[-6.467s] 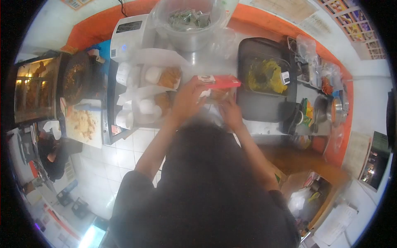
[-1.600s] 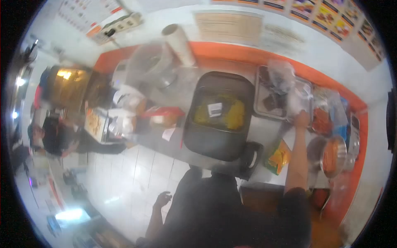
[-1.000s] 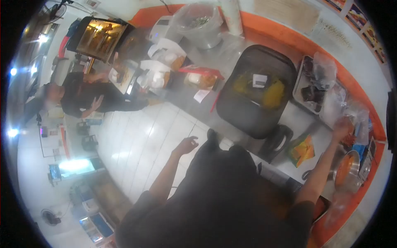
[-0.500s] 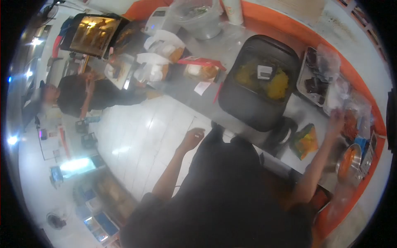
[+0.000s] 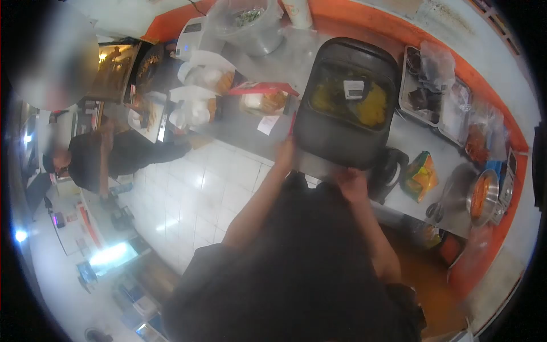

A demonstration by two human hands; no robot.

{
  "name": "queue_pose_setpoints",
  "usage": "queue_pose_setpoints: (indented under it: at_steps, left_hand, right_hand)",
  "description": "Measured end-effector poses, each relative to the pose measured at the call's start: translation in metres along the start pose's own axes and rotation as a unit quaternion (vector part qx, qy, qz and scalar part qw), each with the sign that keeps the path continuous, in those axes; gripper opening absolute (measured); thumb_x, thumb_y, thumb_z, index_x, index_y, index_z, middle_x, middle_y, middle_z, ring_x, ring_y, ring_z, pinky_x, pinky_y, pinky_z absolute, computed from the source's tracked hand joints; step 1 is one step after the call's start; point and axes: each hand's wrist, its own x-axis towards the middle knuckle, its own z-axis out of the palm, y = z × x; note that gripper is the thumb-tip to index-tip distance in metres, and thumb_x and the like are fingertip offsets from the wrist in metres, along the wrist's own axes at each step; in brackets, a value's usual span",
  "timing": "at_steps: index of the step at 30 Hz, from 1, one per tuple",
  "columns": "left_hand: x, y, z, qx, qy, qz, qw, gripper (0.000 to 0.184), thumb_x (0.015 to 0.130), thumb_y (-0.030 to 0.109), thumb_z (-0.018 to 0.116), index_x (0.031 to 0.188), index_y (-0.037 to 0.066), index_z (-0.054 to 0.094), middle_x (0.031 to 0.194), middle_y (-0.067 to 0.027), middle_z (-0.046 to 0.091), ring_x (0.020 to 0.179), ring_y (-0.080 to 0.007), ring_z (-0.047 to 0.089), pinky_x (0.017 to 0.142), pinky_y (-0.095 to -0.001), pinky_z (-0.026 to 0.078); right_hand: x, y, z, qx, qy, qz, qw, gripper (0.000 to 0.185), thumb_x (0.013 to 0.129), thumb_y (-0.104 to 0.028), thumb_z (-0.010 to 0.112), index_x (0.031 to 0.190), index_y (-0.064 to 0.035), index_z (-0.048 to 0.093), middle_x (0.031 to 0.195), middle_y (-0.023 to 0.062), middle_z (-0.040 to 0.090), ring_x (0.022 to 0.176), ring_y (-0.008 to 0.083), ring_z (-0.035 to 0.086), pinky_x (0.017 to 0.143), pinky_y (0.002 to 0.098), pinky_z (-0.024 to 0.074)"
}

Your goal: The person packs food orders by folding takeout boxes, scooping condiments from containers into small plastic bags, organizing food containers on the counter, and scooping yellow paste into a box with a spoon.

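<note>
A large black food container (image 5: pixel 347 151) with yellow food (image 5: pixel 370 105) in its middle and a white paper slip (image 5: pixel 354 89) on top stands on the counter before me. My left hand (image 5: pixel 286 153) is at its front left corner, just below a thin red strip (image 5: pixel 293 122); whether it grips the strip is unclear. Close to the container's front edge, my right hand (image 5: pixel 352 183) has its fingers curled, and anything inside them is hidden. To that hand's right sits a black rounded appliance or handle (image 5: pixel 390 171), then a yellow-green packet (image 5: pixel 421 178).
Open boxes of food (image 5: pixel 264 102) line the counter on the left, near a plastic-lined pot (image 5: pixel 256 37). A metal tray (image 5: pixel 404 102) and a steel bowl of orange food (image 5: pixel 483 196) stand right. Another person (image 5: pixel 108 151) works at left.
My right hand has come back from the bags at far right to the container's front. My left hand has moved up to its left corner. The view has shifted slightly.
</note>
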Motion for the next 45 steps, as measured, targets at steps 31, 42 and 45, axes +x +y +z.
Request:
queue_pose_setpoints:
  at_steps: [31, 42, 45]
  left_hand:
    - [-0.009, 0.175, 0.029, -0.320, -0.272, -0.062, 0.905, 0.008, 0.099, 0.011, 0.053, 0.104, 0.007, 0.059, 0.095, -0.0066, 0.058, 0.089, -0.0266, 0.062, 0.095, -0.0424, 0.053]
    - [-0.028, 0.242, 0.003, 0.315, -0.446, 0.325, 0.772, 0.041, 0.084, 0.003, 0.066, 0.125, 0.005, 0.059, 0.098, -0.0086, 0.063, 0.082, -0.0219, 0.064, 0.078, -0.0361, 0.053]
    - [0.000, 0.159, 0.014, 0.332, -0.399, 0.412, 0.749, 0.044, 0.083, 0.007, 0.069, 0.125, 0.006, 0.059, 0.097, -0.0121, 0.064, 0.087, -0.0283, 0.066, 0.079, -0.0399, 0.054]
  right_hand:
    - [0.006, -0.023, 0.153, 0.026, -0.020, -0.290, 0.956, 0.017, 0.085, -0.006, 0.059, 0.101, -0.0067, 0.054, 0.106, 0.0121, 0.063, 0.096, 0.0292, 0.063, 0.083, 0.0401, 0.0517]
    - [0.006, -0.117, 0.296, -0.758, 0.051, -0.447, 0.473, 0.026, 0.089, -0.007, 0.057, 0.114, -0.0028, 0.066, 0.101, 0.0239, 0.071, 0.091, 0.0367, 0.071, 0.081, 0.0430, 0.0555]
    - [0.094, -0.101, 0.214, -0.885, 0.124, -0.311, 0.323, 0.018, 0.086, -0.008, 0.061, 0.101, -0.0013, 0.069, 0.099, 0.0276, 0.069, 0.095, 0.0419, 0.069, 0.081, 0.0473, 0.0555]
